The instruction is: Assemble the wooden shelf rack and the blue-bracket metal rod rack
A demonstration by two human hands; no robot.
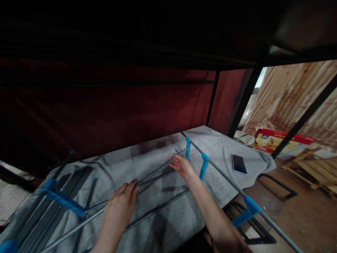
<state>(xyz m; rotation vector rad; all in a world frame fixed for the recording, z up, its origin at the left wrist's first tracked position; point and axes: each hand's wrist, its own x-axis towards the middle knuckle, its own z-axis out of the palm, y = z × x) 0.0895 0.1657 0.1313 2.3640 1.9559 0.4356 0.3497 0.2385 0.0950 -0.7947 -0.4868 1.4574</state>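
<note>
A thin grey metal tube (154, 172) runs slanting between my two hands. My left hand (119, 205) is closed around its nearer part, palm down. Farther along, my right hand (181, 165) pinches the same tube close to its far end. That end reaches toward a blue plastic connector (187, 147) on a long grey pole (223, 174); whether it sits in the connector I cannot tell. A second blue connector (204, 166) and a third one (249, 211) are on this pole. Another tube (160, 208) lies lower, across the grey cloth.
Several loose grey tubes (56, 207) lie at the left beside a blue connector (64, 199). A phone (239, 164) rests on the grey cloth (216, 140) at the right. Dark frame posts (243, 102) and a low dark overhead surface enclose the space. A red box (285, 137) stands beyond.
</note>
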